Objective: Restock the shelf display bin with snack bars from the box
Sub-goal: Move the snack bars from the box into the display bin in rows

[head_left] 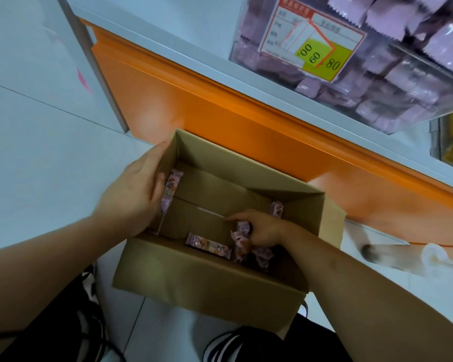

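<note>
Looking down into an open brown cardboard box (212, 280) that sits on the pale tiled floor (37, 158), close against the orange base panel (194, 105) of a shelf unit.

Left hand (134, 190): grips the box's left wall at the rim. Thumb hooked over the edge and inside, fingers on the outer face. Closed on the cardboard.

Right hand (259, 231): reached down inside the box, near the right front corner. Fingers curled round a small bunch of pink wrapped snack bars (239, 237); how many bars are in the grasp cannot be told, as the hand hides part of them.

Box contents otherwise sparse, much of the bottom flaps bare:
- one pink snack bar lying flat (208, 245) by the front wall, just left of the right hand, apart from it;
- a pink bar standing against the left wall (171, 186), just beside the left thumb;
- another pink bar in the back right corner (276, 209);
- a few crumpled pink wrappers (262, 258) under the right wrist, detail dark.

Upper right: clear plastic display bin (356, 82) on the white shelf (285, 105), well apart from the box, holding many pale purple packets. A red-bordered price label with a yellow-green patch (311, 40) is stuck on its front; print blurred.
</note>
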The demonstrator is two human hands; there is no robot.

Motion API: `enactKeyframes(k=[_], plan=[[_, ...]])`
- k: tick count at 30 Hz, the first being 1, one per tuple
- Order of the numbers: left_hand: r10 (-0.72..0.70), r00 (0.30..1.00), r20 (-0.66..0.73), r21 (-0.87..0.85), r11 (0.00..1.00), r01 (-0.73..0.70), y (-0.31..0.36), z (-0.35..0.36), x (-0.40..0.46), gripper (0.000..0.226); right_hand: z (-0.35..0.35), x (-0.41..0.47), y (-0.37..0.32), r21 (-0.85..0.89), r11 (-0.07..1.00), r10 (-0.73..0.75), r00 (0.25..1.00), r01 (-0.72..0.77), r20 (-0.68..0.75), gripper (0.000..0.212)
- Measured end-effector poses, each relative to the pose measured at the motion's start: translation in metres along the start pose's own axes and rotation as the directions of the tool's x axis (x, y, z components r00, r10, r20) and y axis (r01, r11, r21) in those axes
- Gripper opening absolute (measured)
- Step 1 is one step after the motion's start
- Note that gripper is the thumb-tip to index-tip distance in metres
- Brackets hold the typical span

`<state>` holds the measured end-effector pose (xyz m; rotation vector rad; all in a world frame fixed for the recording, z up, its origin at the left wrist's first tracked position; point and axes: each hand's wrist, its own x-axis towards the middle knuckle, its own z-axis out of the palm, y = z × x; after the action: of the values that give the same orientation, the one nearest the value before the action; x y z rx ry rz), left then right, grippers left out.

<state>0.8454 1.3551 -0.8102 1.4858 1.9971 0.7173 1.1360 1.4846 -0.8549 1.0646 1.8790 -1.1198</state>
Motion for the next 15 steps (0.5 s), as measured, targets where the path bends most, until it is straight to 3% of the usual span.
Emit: enactKeyframes(k=[3, 5, 10, 15], plan=[[0.000, 1.000, 0.005, 0.002, 1.000, 0.000, 0.0002, 0.0004, 0.0002, 0.062, -0.0021, -0.0024, -0.0001, -0.108, 0.994, 0.024, 0.999, -0.020, 0.030, 0.069], [0.003, 1.000, 0.009, 0.004, 1.000, -0.003, -0.0003, 0.0005, -0.0001, 0.063, 0.0002, -0.0024, -0.0004, -0.092, 0.994, 0.062, 0.997, -0.058, 0.038, 0.064], [0.004, 1.000, 0.025, -0.004, 1.000, -0.004, -0.0006, 0.0011, -0.0002, 0.061, -0.0005, -0.0044, -0.0078, -0.001, 0.995, 0.098, 0.994, -0.098, 0.055, 0.063], [0.009, 0.999, 0.037, 0.003, 1.000, -0.009, -0.0018, 0.0012, -0.0011, 0.062, 0.0026, -0.0082, -0.0061, -0.145, 0.982, 0.136, 0.987, -0.122, 0.086, 0.076]])
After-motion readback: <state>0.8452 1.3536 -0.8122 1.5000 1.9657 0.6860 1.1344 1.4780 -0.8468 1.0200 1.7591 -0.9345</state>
